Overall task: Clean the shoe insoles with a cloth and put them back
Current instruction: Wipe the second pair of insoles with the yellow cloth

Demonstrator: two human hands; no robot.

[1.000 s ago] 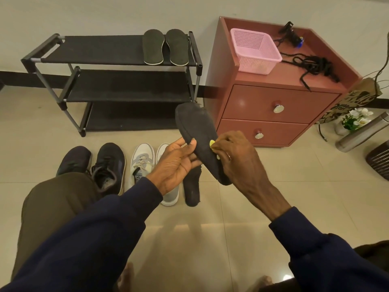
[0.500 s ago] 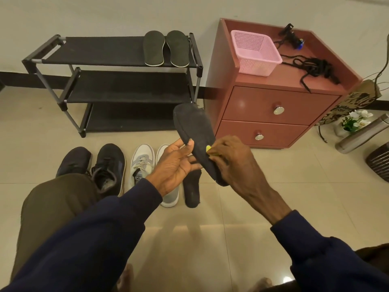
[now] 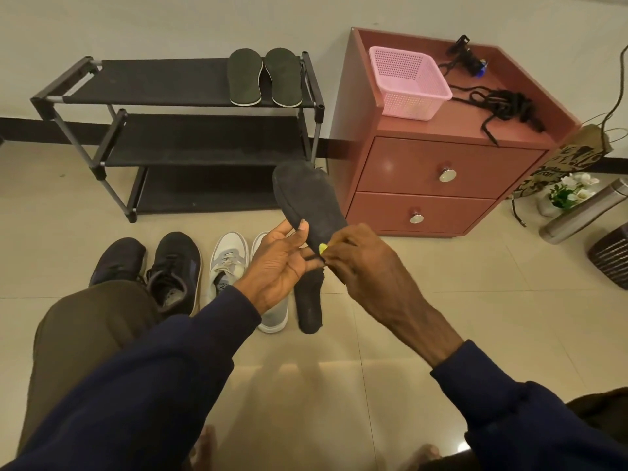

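Your right hand (image 3: 362, 266), pinching the yellow cloth (image 3: 323, 248), has slid to the heel of the insole (image 3: 306, 198) gripped by your left hand (image 3: 280, 266) above the floor (image 3: 458, 300) (stroke apparently complete); wiping remains unfinished.

Ahead of you stands the shoe rack (image 3: 176, 96), with a pair of insoles (image 3: 265, 78) at the right end of its top shelf. To its right, the drawer cabinet (image 3: 441, 171) carries a basket (image 3: 407, 81) along its top's left edge. Before the rack sit two pairs of sneakers (image 3: 175, 266), and a loose insole (image 3: 309, 304) lies just to their right. Above these, your left hand (image 3: 278, 263) holds a raised insole (image 3: 306, 198), and your right hand (image 3: 363, 263) holds a cloth (image 3: 323, 248) against it.
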